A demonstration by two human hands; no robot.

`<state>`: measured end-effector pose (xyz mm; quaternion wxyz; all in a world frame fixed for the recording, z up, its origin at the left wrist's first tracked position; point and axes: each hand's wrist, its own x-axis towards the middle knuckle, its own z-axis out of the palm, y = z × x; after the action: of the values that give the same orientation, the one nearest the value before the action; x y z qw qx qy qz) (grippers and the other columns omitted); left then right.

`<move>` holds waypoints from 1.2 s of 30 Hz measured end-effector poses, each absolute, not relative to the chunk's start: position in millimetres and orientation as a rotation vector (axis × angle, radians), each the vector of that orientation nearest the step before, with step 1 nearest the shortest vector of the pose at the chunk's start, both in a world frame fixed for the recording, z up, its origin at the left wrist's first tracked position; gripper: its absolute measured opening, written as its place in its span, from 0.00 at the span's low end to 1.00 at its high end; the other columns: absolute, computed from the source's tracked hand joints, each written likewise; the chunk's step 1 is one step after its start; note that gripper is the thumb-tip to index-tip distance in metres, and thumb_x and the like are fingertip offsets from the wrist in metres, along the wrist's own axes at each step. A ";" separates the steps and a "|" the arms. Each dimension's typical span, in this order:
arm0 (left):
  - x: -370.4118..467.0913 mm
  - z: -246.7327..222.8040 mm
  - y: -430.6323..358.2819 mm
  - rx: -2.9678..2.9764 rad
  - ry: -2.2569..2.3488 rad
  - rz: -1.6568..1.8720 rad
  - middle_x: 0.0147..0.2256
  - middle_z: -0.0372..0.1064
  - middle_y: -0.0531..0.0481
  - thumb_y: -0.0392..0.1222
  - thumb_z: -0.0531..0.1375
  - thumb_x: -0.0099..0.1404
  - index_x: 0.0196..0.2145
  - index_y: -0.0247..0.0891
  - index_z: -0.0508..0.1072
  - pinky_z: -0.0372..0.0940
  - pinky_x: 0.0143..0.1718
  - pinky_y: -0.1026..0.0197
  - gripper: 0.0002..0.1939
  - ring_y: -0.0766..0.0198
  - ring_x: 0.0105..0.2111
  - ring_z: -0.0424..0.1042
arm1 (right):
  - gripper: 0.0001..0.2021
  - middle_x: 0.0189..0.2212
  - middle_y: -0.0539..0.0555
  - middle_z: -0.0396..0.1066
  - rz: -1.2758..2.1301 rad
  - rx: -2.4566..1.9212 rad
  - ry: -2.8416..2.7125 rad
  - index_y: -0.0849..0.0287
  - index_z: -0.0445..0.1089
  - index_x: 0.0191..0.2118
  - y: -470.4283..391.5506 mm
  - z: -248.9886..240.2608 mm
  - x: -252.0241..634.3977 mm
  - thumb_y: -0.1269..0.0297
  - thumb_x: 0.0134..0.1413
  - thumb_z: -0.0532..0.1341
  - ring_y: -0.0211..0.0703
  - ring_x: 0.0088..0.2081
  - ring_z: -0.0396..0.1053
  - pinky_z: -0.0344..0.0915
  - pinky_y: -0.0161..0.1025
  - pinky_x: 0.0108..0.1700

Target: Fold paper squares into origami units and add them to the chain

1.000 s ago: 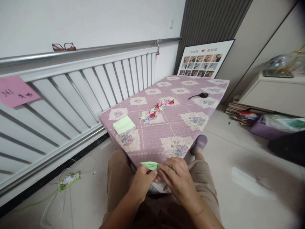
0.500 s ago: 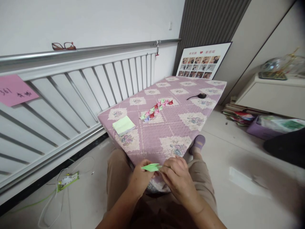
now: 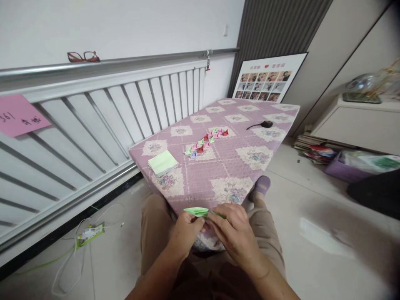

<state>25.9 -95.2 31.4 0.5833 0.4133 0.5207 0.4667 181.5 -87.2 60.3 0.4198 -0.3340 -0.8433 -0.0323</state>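
Observation:
A folded light-green paper [image 3: 196, 211] is held between my two hands above the near corner of the table. My left hand [image 3: 185, 234] pinches its left and lower part, thumb against the fold. On the other side my right hand [image 3: 233, 227] grips the paper's right end, and a bit of green shows past its fingers. A stack of green square paper [image 3: 163, 163] lies at the table's left edge. Farther back stand several small folded paper pieces [image 3: 200, 148] in red, pink, green and blue, lined up in slanting rows.
A purple flowered cloth covers the table [image 3: 200, 183]. On it, toward the right, lies a black object with a thin tail [image 3: 266, 124]. A white radiator [image 3: 118, 116] runs along the left, with glasses [image 3: 83, 57] on the pipe above. A power strip [image 3: 90, 234] with cables lies on the floor.
The green paper has tilted and risen slightly, showing more of its folds. Its right end now reaches under my right fingers. Both hands keep their hold, and the view has shifted a little.

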 end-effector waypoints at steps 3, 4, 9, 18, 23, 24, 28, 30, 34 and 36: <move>27.1 32.6 -94.8 0.946 1.180 1.097 0.22 0.69 0.53 0.38 0.59 0.53 0.30 0.33 0.75 0.60 0.27 0.67 0.08 0.68 0.23 0.64 | 0.08 0.39 0.56 0.72 -0.080 -0.830 -2.111 0.57 0.71 0.43 -86.1 59.4 182.2 0.71 0.59 0.58 0.46 0.43 0.67 0.61 0.49 0.48; 27.3 32.8 -94.8 0.944 1.182 1.095 0.22 0.69 0.53 0.38 0.59 0.53 0.30 0.33 0.75 0.60 0.27 0.67 0.08 0.68 0.23 0.64 | 0.08 0.39 0.56 0.72 -0.081 -0.828 -2.107 0.58 0.71 0.43 -85.6 59.0 182.4 0.71 0.59 0.58 0.46 0.43 0.67 0.62 0.48 0.48; 28.0 31.3 -94.6 0.951 1.213 1.075 0.22 0.69 0.52 0.38 0.59 0.53 0.29 0.32 0.75 0.61 0.28 0.66 0.07 0.68 0.23 0.64 | 0.08 0.38 0.56 0.72 -0.105 -0.846 -2.086 0.58 0.71 0.43 -83.7 57.1 183.0 0.70 0.58 0.59 0.46 0.43 0.67 0.63 0.48 0.47; 28.2 22.1 -93.0 0.959 1.233 1.048 0.24 0.71 0.51 0.38 0.59 0.54 0.33 0.32 0.77 0.61 0.28 0.65 0.10 0.67 0.23 0.65 | 0.07 0.38 0.55 0.72 -0.099 -0.859 -2.086 0.56 0.71 0.41 -82.5 58.4 181.6 0.69 0.60 0.57 0.45 0.43 0.67 0.63 0.48 0.47; 28.5 23.3 -93.0 0.991 1.248 1.048 0.23 0.71 0.51 0.37 0.58 0.54 0.32 0.32 0.77 0.62 0.29 0.65 0.10 0.66 0.23 0.65 | 0.08 0.39 0.57 0.72 -0.113 -0.863 -2.096 0.58 0.70 0.43 -82.8 56.1 183.0 0.70 0.59 0.57 0.47 0.43 0.67 0.63 0.49 0.47; 28.7 23.9 -93.1 0.997 1.253 1.048 0.23 0.71 0.51 0.37 0.58 0.54 0.32 0.32 0.77 0.61 0.29 0.65 0.10 0.66 0.23 0.65 | 0.08 0.39 0.57 0.72 -0.113 -0.862 -2.096 0.58 0.70 0.44 -82.9 55.3 183.3 0.70 0.59 0.57 0.47 0.43 0.66 0.63 0.49 0.47; 29.6 25.0 -93.8 1.001 1.229 1.047 0.23 0.71 0.51 0.37 0.57 0.55 0.32 0.32 0.77 0.61 0.28 0.65 0.10 0.67 0.23 0.65 | 0.07 0.39 0.56 0.71 -0.093 -0.856 -2.096 0.58 0.70 0.43 -83.2 53.7 183.3 0.70 0.60 0.57 0.46 0.44 0.66 0.63 0.49 0.47; 29.6 24.8 -94.0 0.994 1.216 1.053 0.23 0.70 0.51 0.37 0.57 0.55 0.32 0.32 0.77 0.61 0.28 0.65 0.10 0.67 0.23 0.65 | 0.07 0.39 0.56 0.71 -0.079 -0.857 -2.094 0.57 0.70 0.42 -83.7 54.0 182.7 0.70 0.60 0.57 0.46 0.44 0.66 0.62 0.49 0.48; 28.9 24.4 -93.8 0.988 1.220 1.053 0.23 0.70 0.51 0.36 0.57 0.54 0.32 0.32 0.77 0.61 0.28 0.66 0.10 0.67 0.23 0.65 | 0.06 0.39 0.55 0.72 -0.060 -0.856 -2.081 0.56 0.71 0.40 -84.6 54.6 181.3 0.70 0.59 0.57 0.45 0.43 0.66 0.63 0.48 0.47; 28.4 23.7 -93.8 0.994 1.218 1.056 0.23 0.70 0.52 0.36 0.57 0.54 0.32 0.32 0.77 0.61 0.28 0.66 0.10 0.67 0.23 0.65 | 0.07 0.39 0.55 0.72 -0.061 -0.859 -2.079 0.56 0.71 0.41 -84.9 54.1 181.0 0.70 0.59 0.58 0.45 0.43 0.66 0.63 0.48 0.47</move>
<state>28.4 -93.8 23.7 0.5841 0.4260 0.5220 0.4526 181.0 -84.9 54.1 0.4313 -0.3444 -0.8335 -0.0246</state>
